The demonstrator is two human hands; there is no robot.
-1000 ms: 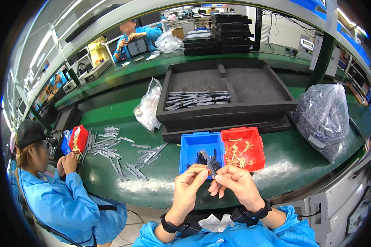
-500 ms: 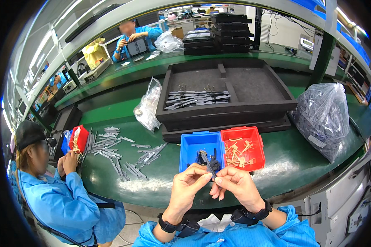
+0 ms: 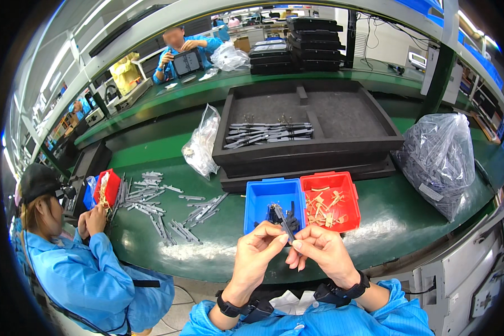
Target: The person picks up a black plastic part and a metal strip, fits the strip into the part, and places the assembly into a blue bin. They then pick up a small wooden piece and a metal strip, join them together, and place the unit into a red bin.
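While between grey strip (image 3: 285, 225) and tray (image 3: 308, 149), blue bin (image 3: 271, 192); red bin (image 3: 330, 180) alongside

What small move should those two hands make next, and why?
Perhaps steady the slim, dark-grey, plastic-looking strip with the bare left hand and press gently with the bare right hand: both pinch its near end, while its far end points toward the open blue plastic bin.

green workbenches (image 3: 411, 238) and parts bins (image 3: 271, 193) show a workshop.
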